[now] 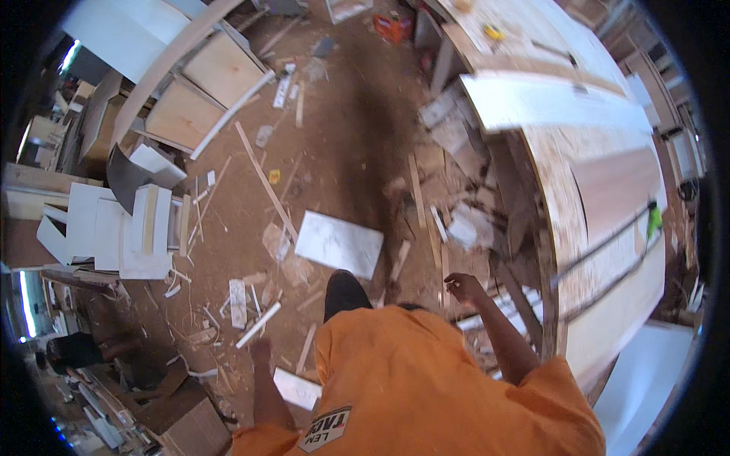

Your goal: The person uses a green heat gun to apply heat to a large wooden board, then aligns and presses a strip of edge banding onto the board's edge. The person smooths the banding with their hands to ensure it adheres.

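My left hand point(261, 351) hangs low at my left side, just below a white strip point(258, 325) lying on the floor. It is small and dim there, and its fingers cannot be made out. Out to my right, my right hand point(465, 289) hangs in the air with fingers loosely bent and apart; nothing held shows in it. A white marbled panel point(339, 245) lies flat on the floor ahead of my dark shoe point(347, 292). Neither hand touches it.
Scrap strips and offcuts litter the brown floor. A long workbench point(563, 167) runs along the right, bearing boards, a cable and a yellow tape measure point(493, 33). White panels point(99, 220) and cabinet parts point(220, 72) stand left. Another person point(76, 351) is at the lower left.
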Available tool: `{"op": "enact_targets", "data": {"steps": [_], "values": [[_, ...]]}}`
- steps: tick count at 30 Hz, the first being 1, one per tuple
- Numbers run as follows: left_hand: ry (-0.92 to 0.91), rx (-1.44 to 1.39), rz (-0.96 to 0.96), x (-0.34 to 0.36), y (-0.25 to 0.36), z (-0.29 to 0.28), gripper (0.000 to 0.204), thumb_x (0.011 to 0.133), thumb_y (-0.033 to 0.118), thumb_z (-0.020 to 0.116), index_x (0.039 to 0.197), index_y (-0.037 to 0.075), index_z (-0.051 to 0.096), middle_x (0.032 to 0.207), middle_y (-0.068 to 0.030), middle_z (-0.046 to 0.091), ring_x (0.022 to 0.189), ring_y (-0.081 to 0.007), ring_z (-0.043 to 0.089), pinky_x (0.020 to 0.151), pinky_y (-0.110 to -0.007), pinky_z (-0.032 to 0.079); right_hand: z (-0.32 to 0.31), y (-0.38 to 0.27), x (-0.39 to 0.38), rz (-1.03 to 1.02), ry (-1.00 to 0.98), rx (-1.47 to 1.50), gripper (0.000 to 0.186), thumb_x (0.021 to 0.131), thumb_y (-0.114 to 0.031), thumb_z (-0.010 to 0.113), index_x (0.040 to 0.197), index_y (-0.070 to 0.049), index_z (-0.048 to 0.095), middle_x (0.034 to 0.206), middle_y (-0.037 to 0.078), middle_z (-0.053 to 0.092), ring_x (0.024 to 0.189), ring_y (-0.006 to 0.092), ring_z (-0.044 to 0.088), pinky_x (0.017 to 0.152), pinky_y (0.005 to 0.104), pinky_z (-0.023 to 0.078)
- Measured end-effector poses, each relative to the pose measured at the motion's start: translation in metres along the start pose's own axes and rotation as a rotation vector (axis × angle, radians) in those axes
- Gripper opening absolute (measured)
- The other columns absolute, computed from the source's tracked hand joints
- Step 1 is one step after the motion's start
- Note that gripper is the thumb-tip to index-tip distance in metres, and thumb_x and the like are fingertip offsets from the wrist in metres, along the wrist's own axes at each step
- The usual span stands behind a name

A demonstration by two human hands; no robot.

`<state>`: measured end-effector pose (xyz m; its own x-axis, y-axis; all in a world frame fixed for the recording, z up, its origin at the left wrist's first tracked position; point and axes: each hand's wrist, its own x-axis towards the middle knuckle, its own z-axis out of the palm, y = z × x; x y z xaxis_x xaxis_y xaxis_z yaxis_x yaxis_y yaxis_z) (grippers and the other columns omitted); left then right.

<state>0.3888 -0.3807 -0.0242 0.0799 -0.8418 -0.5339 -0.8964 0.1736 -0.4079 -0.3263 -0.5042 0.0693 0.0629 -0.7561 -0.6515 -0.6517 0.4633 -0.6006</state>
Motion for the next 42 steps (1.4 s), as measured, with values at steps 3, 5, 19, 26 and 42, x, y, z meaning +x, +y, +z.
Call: {"op": "enact_targets", "data": {"steps": [3,5,19,26,42], "values": [[-0.343,-0.575,0.024,-0.006,0.019,0.011,0.030,0.100,0.034,0.058,0.109,0.011,0.075,0.102,-0.0099,0.076,0.092,-0.0299,0.074,0.083,-0.049,0.057,-0.046,-0.099,0.102,-0.109,0.145,-0.130,0.033,0.099,-0.026,0.062,0.123,-0.006,0.071,0.104,0.016,0.078,0.100,0.0303,0.076,0.088,0.0408,0.058],[-0.540,-0.836,-0.034,0.050,0.042,-0.013,0.031,0.100,0.033,0.058,0.110,0.009,0.075,0.103,-0.0113,0.076,0.093,-0.0301,0.074,0.084,-0.048,0.057,-0.060,-0.147,0.163,-0.051,0.187,-0.135,0.034,0.100,-0.026,0.061,0.127,-0.008,0.069,0.105,0.017,0.078,0.101,0.0321,0.075,0.089,0.0426,0.058],[-0.033,-1.465,0.337,0.817,-0.084,-0.609,0.023,0.095,0.005,0.059,0.113,0.002,0.073,0.108,-0.0093,0.077,0.104,-0.0193,0.071,0.091,-0.035,0.055,-0.112,-0.223,0.398,0.427,0.064,0.018,0.054,0.085,-0.047,0.074,0.124,-0.009,0.076,0.119,0.023,0.074,0.114,0.0368,0.070,0.099,0.0447,0.054],[-0.045,-1.671,0.222,1.037,-0.098,-0.726,0.023,0.096,0.013,0.060,0.114,0.003,0.071,0.106,-0.0100,0.077,0.097,-0.0215,0.072,0.085,-0.038,0.056,-0.205,-0.223,0.646,0.166,-0.081,-0.159,0.052,0.088,-0.049,0.074,0.122,-0.010,0.076,0.115,0.021,0.075,0.108,0.0362,0.073,0.095,0.0467,0.056],[-0.342,-0.687,0.585,1.339,-0.091,-0.781,0.044,0.104,0.041,0.051,0.124,0.005,0.065,0.111,-0.0169,0.073,0.094,-0.0314,0.071,0.078,-0.046,0.058,-0.703,-0.689,1.211,-0.272,0.418,-0.298,0.035,0.095,-0.028,0.065,0.126,-0.012,0.070,0.116,0.018,0.076,0.107,0.0356,0.073,0.092,0.0447,0.056]]}}
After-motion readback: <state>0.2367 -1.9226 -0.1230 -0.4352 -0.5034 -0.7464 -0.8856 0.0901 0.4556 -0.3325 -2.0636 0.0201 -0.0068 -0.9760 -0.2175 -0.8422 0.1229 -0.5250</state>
